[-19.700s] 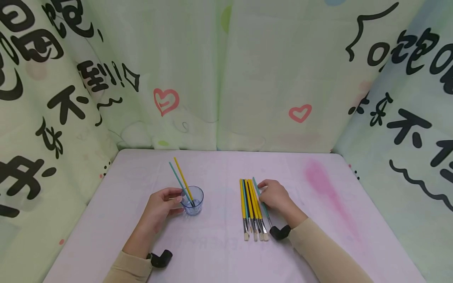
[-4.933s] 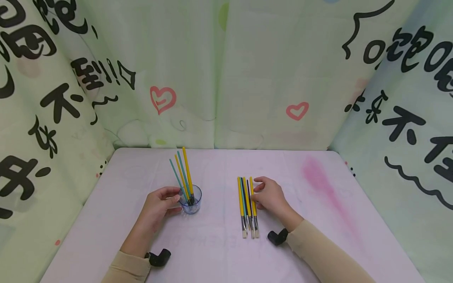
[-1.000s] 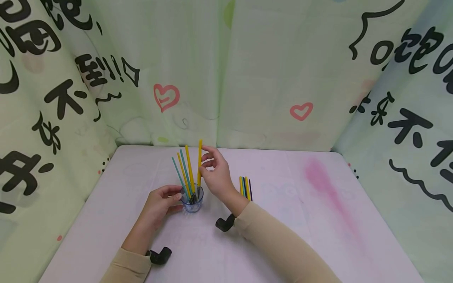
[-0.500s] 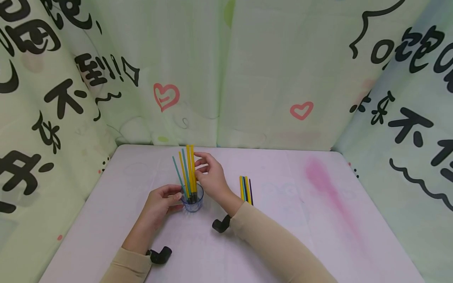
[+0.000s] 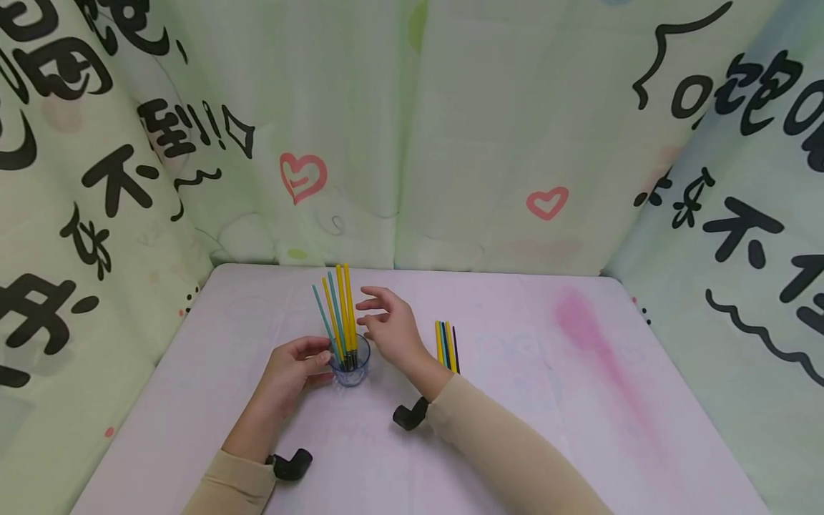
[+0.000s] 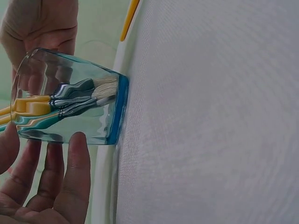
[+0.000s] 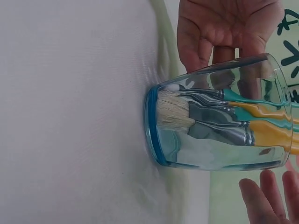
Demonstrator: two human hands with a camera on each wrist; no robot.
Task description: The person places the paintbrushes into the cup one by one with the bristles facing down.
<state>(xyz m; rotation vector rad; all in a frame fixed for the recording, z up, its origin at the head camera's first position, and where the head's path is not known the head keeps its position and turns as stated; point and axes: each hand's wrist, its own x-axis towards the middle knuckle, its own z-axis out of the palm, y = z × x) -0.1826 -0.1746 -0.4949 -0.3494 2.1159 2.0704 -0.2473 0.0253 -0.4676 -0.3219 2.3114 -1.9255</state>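
A clear, blue-tinted glass cup [image 5: 354, 373] stands on the table with several yellow and teal paintbrushes [image 5: 348, 307] in it, bristles down and handles leaning up. My left hand [image 5: 299, 363] holds the cup from its left side, thumb and fingers at the glass; its fingers [image 6: 77, 163] show along the cup wall in the left wrist view. Just right of the brush handles, my right hand [image 5: 394, 325] hovers with spread fingers and holds nothing. In the right wrist view, bristles rest near the thick blue base of the cup [image 7: 210, 161].
To the right of the cup, several more brushes [image 5: 447, 347] with yellow, teal and dark handles lie side by side, their lower ends hidden by my right sleeve [image 5: 502, 436]. Patterned curtains [image 5: 463, 143] enclose the white-covered table [image 5: 528, 400] at the back and sides.
My right hand brought a yellow brush from the row on the right, lowered it into the cup, let go and drew back slightly right. The left hand stays at the cup.
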